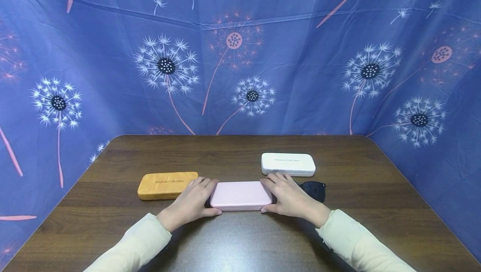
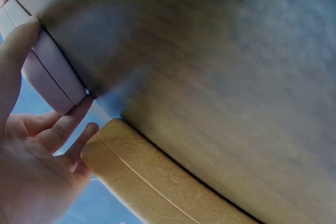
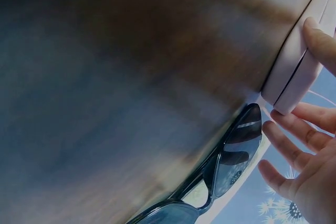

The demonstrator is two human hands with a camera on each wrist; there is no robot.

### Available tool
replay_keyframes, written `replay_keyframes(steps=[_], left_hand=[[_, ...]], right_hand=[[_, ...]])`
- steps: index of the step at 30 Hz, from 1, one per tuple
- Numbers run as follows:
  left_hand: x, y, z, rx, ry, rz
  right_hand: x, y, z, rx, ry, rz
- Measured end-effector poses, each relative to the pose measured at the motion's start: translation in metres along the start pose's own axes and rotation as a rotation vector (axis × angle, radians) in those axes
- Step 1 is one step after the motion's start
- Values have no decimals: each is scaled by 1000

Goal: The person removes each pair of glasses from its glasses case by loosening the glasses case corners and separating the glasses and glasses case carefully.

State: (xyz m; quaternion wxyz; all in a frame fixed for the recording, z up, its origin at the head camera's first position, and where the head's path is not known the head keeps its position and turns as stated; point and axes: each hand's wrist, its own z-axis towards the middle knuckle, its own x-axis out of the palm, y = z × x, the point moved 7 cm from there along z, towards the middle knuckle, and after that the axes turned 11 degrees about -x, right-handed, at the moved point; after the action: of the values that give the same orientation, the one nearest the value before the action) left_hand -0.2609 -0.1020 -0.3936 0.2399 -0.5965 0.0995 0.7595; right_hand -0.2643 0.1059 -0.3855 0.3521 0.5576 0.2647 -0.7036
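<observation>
A pale pink glasses case lies flat on the wooden table, its long side facing me. My left hand grips its left end, thumb at the front edge and fingers around the far corner. At the other end my right hand holds it the same way. In the right wrist view a dark seam runs between the lid and base of the pink case. Sunglasses with dark lenses lie just behind my right hand, which partly hides them. A yellow glasses case sits beside my left fingers.
Behind the sunglasses stands a white glasses case with printed lettering. The brown table ends at a blue curtain with dandelion prints, which also hangs along both sides.
</observation>
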Motion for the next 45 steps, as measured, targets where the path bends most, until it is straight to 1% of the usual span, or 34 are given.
replay_keyframes(steps=[5,9,13,19,23,32,39,45], left_hand=[[2,-1,-1,14,21,21],[2,-2,0,25,22,30],[1,-3,0,31,27,27],[2,-3,0,43,66,16],[1,-2,1,52,66,11],[2,-3,2,27,57,-7],[3,-4,3,25,47,-20],[3,-2,4,14,60,-27]], right_hand=[[0,0,0,-4,-3,-6],[-1,0,0,-4,-4,-15],[-1,1,-1,-1,-6,-13],[-1,1,-3,-12,-15,-26],[-2,2,-4,-23,-23,-25],[-4,2,-4,-34,-17,-23],[-5,1,-1,-45,-13,-60],[-7,-2,1,-56,-21,-46]])
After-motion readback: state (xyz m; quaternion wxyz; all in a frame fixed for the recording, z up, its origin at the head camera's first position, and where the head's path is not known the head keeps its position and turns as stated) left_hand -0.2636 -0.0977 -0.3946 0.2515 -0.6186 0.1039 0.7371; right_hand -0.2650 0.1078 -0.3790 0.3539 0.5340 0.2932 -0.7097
